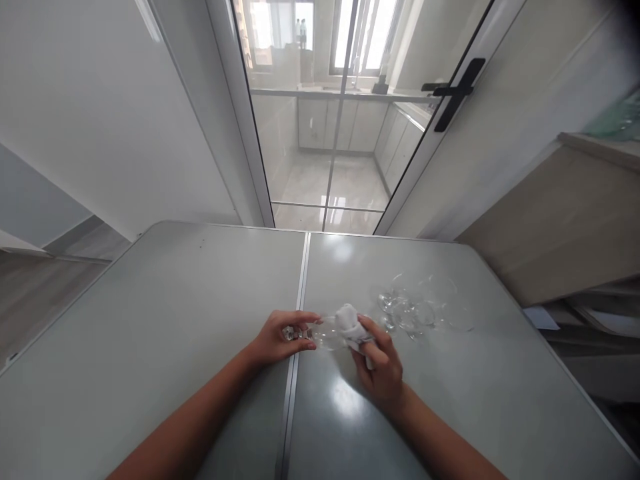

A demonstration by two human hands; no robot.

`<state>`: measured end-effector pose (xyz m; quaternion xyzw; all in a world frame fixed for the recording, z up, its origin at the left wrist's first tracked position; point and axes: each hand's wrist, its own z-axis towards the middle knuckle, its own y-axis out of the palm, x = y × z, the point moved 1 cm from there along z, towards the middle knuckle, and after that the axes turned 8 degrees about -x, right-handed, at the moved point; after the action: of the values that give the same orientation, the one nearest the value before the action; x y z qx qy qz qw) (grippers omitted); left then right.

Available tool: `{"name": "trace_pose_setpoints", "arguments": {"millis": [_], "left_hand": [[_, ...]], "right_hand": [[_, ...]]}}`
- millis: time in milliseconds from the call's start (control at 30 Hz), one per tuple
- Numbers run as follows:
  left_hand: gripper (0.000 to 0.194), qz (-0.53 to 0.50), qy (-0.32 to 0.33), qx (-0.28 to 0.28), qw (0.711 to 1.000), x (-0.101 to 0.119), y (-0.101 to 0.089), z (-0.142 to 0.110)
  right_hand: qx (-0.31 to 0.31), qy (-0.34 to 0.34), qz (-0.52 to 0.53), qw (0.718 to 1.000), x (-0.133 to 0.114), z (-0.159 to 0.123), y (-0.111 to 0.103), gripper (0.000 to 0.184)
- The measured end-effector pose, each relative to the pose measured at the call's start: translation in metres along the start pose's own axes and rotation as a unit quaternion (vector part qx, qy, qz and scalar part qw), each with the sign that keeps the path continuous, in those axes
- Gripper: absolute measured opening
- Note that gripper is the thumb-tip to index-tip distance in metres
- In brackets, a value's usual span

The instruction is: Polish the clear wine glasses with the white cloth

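My left hand [281, 339] is closed around the faceted stem end of a clear glass [327, 333], which lies sideways above the table near the metal seam. Its bowl points to the right. In my right hand [383, 363] is a bunched white cloth [349, 322], pressed against the glass's mouth end and covering the rim. Whether part of the cloth is inside the bowl I cannot tell. Just beyond my right hand, several clear glasses [407, 313] sit grouped on the table; their outlines overlap and are hard to separate.
The pale grey table [210, 287] has a metal strip [302, 280] running down its middle. Behind its far edge stands a glazed door [333, 160] with a black handle [457, 93]. To the right is a wooden shelf unit [560, 220] with things on it.
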<state>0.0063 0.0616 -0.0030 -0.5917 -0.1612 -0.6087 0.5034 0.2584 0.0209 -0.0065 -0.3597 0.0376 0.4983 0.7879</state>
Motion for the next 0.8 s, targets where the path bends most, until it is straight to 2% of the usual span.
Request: {"name": "trace_pose_setpoints", "arguments": {"millis": [100, 167, 233, 300, 333, 400, 467, 500, 533, 600, 700, 800], "left_hand": [[0.046, 0.061, 0.046, 0.011, 0.997, -0.001, 0.003, -0.002], [0.046, 0.095, 0.063, 0.015, 0.993, 0.000, 0.006, -0.003], [0.047, 0.121, 0.067, 0.007, 0.990, -0.001, 0.008, -0.004], [0.048, 0.144, 0.076, -0.002, 0.987, -0.002, 0.010, -0.004], [0.047, 0.156, 0.083, -0.002, 0.984, -0.003, 0.011, -0.004], [0.043, 0.178, 0.090, 0.000, 0.980, -0.005, 0.013, -0.005], [0.042, 0.182, 0.094, 0.006, 0.979, -0.006, 0.015, -0.005], [0.043, 0.175, 0.098, 0.010, 0.980, -0.006, 0.015, -0.004], [0.043, 0.163, 0.102, 0.016, 0.981, -0.005, 0.015, -0.004], [0.043, 0.132, 0.107, 0.034, 0.985, -0.003, 0.014, -0.003], [0.040, 0.097, 0.096, 0.038, 0.990, -0.002, 0.014, -0.002], [0.037, 0.071, 0.068, 0.026, 0.995, -0.006, 0.016, -0.003]], "right_hand": [[-0.056, -0.081, -0.074, 0.992, -0.008, 0.003, 0.005, 0.026], [-0.117, -0.118, -0.110, 0.980, -0.013, 0.004, 0.008, 0.020], [-0.190, -0.150, -0.117, 0.963, -0.018, 0.004, 0.011, 0.017], [-0.225, -0.171, -0.100, 0.954, -0.022, 0.002, 0.013, 0.017], [-0.216, -0.166, -0.088, 0.958, -0.023, 0.001, 0.013, 0.019], [-0.134, -0.104, -0.056, 0.984, -0.021, 0.001, 0.011, 0.027], [-0.022, 0.035, -0.004, 0.999, -0.013, 0.003, 0.009, 0.037], [0.016, 0.116, 0.030, 0.993, -0.009, 0.004, 0.009, 0.040], [0.029, 0.192, 0.070, 0.978, -0.005, 0.005, 0.009, 0.041], [-0.005, 0.303, 0.169, 0.938, 0.001, 0.007, 0.012, 0.040], [-0.066, 0.376, 0.340, 0.859, -0.001, 0.011, 0.018, 0.037], [-0.025, 0.441, 0.495, 0.748, -0.013, 0.019, 0.026, 0.037]]}}
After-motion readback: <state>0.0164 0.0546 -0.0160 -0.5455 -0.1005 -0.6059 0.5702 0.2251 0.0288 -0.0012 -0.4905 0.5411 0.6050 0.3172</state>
